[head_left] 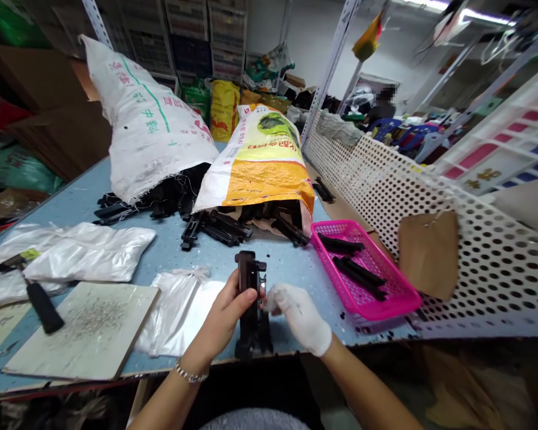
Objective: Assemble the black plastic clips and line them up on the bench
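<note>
My left hand [226, 316] is wrapped round a long black slotted part [248, 269], its thumb lying across the front. The part stands upright near the table's front edge. My right hand [300, 313], in a white glove, has its fingertips pinched together at the part's right side. What they grip, if anything, is hidden. To the right, a pink basket [367, 310] holds several similar black parts [361, 275]. More black parts [219, 228] spill out of a white woven sack [152, 131] and a yellow-and-white sack [264, 173] behind my hands.
On the left, a hammer [45, 307] rests partly on a speckled pale slab [85, 328]. Clear plastic bags [94, 251] lie behind it, with another bag [174, 310] beside the slab. A white perforated panel [385, 173] borders the right side. A person [382, 106] is far back.
</note>
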The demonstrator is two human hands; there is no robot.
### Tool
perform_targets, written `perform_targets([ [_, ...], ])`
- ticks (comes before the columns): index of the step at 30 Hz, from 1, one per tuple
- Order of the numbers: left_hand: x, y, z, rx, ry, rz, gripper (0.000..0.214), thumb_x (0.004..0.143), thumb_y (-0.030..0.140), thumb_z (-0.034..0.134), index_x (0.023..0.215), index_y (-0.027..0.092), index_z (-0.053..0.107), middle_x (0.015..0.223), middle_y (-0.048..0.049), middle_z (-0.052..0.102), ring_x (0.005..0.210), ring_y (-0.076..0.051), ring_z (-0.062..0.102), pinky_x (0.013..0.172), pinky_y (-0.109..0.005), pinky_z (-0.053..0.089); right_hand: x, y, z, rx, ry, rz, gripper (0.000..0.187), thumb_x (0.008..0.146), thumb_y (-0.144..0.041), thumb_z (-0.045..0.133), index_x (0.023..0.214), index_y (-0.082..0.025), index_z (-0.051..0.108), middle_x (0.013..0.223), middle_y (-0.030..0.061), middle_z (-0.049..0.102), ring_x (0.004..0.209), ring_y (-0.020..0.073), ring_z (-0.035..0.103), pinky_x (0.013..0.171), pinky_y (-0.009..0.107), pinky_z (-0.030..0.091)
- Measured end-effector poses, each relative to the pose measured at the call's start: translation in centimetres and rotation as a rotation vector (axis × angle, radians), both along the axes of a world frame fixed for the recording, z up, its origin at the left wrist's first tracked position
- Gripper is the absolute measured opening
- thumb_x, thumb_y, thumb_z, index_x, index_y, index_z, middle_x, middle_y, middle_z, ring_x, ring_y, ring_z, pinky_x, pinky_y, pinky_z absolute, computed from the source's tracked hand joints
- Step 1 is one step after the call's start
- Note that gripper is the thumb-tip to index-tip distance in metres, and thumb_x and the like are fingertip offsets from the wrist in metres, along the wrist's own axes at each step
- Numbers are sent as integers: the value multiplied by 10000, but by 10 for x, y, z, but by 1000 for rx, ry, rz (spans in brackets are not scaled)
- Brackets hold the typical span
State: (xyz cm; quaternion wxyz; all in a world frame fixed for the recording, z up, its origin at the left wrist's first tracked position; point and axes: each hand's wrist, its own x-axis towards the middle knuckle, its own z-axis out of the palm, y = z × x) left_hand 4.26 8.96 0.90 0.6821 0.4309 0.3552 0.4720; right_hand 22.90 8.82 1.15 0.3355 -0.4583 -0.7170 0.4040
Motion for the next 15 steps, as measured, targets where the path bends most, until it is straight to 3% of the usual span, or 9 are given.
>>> perform_targets([
  [3,-7,-5,2,-65,27,-30,415,909,474,593,1208,191,536,891,-42,660,707,-157,655,642,-261,532,5,12,24,433,-355,-100,335,1002,-453,435,1038,-166,603,941,85,637,823,197,585,752,321,443],
  [5,-8,-9,4,-65,71,-36,415,917,483,573,1206,190,527,843,-25,647,648,-136,639,586,-229,509,2,21,35,643,-615,-40,322,1003,-424,447,1062,-148,600,955,104,638,846,219,580,742,329,419],
  [7,-8,-12,5,-62,115,-34,404,914,501,565,1168,189,537,808,-14,640,611,-125,628,548,-209,490,-1,29,39,752,-803,85,327,1025,-384,399,978,-144,615,865,93,635,802,220,574,696,324,386],
  [10,-5,-15,5,-50,174,-19,390,908,513,561,1133,195,547,779,-2,633,584,-119,621,523,-198,480,-1,40,36,759,-891,194,383,1042,-374,346,891,-144,612,770,74,620,713,199,555,638,313,335],
  [15,-1,-8,2,-60,171,28,394,880,520,590,1098,192,559,773,-1,638,581,-122,621,524,-203,497,6,40,28,391,-780,198,416,1054,-404,317,858,-176,605,760,36,635,666,152,549,614,269,308],
])
